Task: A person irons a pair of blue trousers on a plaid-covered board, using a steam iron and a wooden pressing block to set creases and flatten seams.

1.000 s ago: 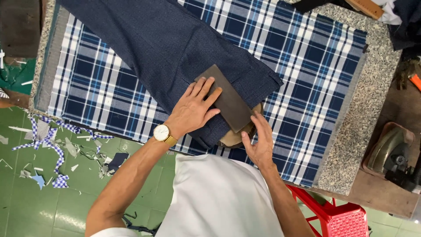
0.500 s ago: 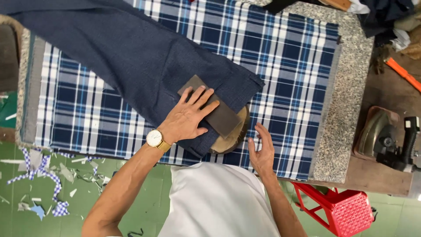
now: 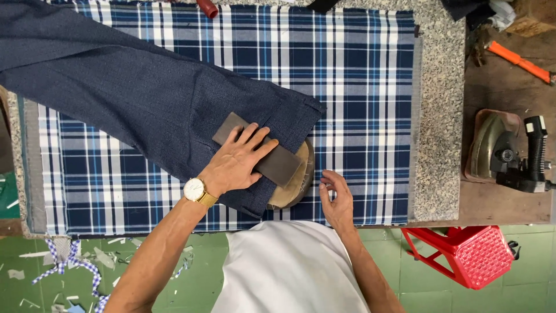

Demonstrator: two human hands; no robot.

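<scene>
A dark navy garment (image 3: 145, 98) lies spread across a blue plaid cloth (image 3: 359, 75) on a stone-topped table. My left hand (image 3: 234, 165), with a gold wristwatch, presses flat on a dark brown rectangular block (image 3: 278, 165) that rests on the garment's end. Under that end sits a rounded tan pad (image 3: 295, 185). My right hand (image 3: 336, 200) hovers just right of the pad over the plaid cloth, fingers loosely curled and holding nothing.
An iron (image 3: 509, 153) stands on a brown side surface at the right. An orange-handled tool (image 3: 521, 61) lies behind it. A red plastic stool (image 3: 469, 255) stands below. Fabric scraps (image 3: 63, 264) litter the green floor at left.
My right hand has left the block and pad and drawn back to the right. The left hand stays pressed on the block. The view has shifted, the iron now showing.
</scene>
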